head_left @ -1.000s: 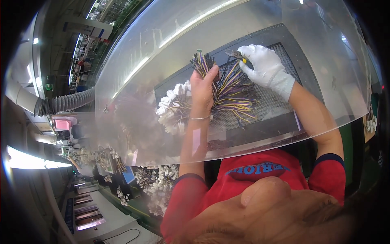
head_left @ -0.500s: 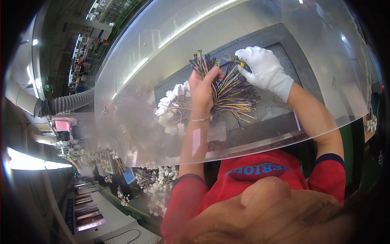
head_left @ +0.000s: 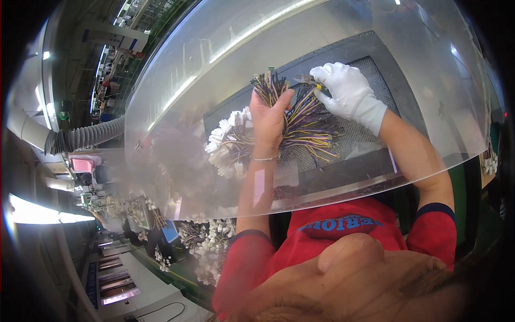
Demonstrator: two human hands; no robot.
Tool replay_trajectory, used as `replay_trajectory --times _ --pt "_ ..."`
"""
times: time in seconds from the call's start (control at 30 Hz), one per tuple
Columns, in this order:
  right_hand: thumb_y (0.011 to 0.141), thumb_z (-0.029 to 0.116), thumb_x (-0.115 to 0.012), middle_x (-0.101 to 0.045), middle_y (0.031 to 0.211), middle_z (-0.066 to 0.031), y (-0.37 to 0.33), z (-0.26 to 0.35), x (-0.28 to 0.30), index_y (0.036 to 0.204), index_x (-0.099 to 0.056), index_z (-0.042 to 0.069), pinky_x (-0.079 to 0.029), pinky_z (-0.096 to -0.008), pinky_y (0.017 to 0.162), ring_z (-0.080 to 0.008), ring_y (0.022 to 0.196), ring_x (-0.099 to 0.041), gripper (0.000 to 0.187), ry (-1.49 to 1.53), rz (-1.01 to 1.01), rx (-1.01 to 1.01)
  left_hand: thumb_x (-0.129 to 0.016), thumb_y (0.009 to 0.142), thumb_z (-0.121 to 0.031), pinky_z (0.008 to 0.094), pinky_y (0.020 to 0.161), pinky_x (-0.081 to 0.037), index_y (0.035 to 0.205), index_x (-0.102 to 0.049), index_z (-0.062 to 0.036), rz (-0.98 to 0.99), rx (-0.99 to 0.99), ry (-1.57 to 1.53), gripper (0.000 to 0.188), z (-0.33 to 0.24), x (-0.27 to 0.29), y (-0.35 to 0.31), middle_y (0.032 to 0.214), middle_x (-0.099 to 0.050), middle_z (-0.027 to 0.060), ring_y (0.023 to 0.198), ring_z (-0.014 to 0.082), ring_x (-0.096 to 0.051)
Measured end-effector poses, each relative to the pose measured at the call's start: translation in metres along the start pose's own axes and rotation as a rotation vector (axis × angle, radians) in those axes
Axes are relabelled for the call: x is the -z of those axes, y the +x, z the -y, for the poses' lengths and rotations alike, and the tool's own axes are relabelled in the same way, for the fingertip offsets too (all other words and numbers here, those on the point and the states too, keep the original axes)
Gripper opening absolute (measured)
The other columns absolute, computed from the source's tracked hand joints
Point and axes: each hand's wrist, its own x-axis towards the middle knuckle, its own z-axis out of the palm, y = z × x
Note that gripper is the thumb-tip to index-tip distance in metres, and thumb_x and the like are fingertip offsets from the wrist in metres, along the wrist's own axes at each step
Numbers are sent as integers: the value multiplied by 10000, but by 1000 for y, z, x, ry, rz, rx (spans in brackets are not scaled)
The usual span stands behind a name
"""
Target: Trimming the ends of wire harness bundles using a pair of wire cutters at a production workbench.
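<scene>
My bare left hand [head_left: 271, 117] is closed around a bundle of thin dark, yellow and purple wires [head_left: 268, 88], whose ends stick up above the fist. On my right hand [head_left: 347, 90] is a white glove, and it grips a pair of cutting pliers [head_left: 307, 79] with a yellow part by the thumb. The jaws point left toward the wire ends, a little apart from them. Loose wires [head_left: 314, 131] fan out to the right of my left hand. White connectors [head_left: 228, 134] on the wires are heaped left of my left wrist.
A clear curved shield [head_left: 177, 107] spans the work area over my forearms. Below it lies a dark-framed mesh grille [head_left: 370, 139]. More white connectors and wires [head_left: 206, 247] are piled at the lower left, by a blue piece [head_left: 170, 232]. A grey flexible hose [head_left: 96, 134] reaches in from the left.
The wire ends in my left hand have shifted slightly, and its thumb has tilted a little to the right. The pliers have turned slightly; my right hand has barely moved.
</scene>
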Motion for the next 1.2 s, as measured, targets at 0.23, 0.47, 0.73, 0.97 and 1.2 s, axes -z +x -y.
replay_trajectory --times 0.23,0.47,0.73,0.97,1.2 --pt "782 233 -646 -592 888 -89 -1 1 2 1036 -551 110 -488 -421 740 -297 872 -590 298 9 3 -3 -745 759 -21 259 746 -491 1006 -569 -9 -50 -150 192 304 1 -3 -2 919 -652 36 806 109 -610" --pt "834 155 -612 -588 907 -95 -1 4 -4 1075 -556 70 -483 -344 747 -205 870 -590 261 396 -45 -192 -740 750 0 257 732 -496 1010 -576 -3 8 -113 170 307 -4 -4 -5 908 -657 42 797 113 -616" --pt "885 43 -569 -529 943 9 0 13 -10 1065 -542 31 -441 -207 767 -52 856 -502 183 1271 35 -313 -758 715 32 265 710 -511 989 -568 -10 91 46 228 336 -10 -6 -6 866 -653 45 771 122 -619" --pt "899 33 -545 -523 949 1 -1 17 -9 1068 -541 33 -439 -205 785 -59 857 -501 169 1474 72 -307 -749 737 24 266 706 -516 986 -566 -10 106 60 100 311 -10 -6 -6 882 -649 51 785 129 -622" --pt "897 50 -556 -545 925 6 1 8 -16 1052 -550 28 -442 -211 792 -59 850 -504 157 1265 31 -333 -708 795 -19 247 739 -486 997 -578 -2 154 96 -78 241 -6 4 -1 898 -666 77 806 125 -611"
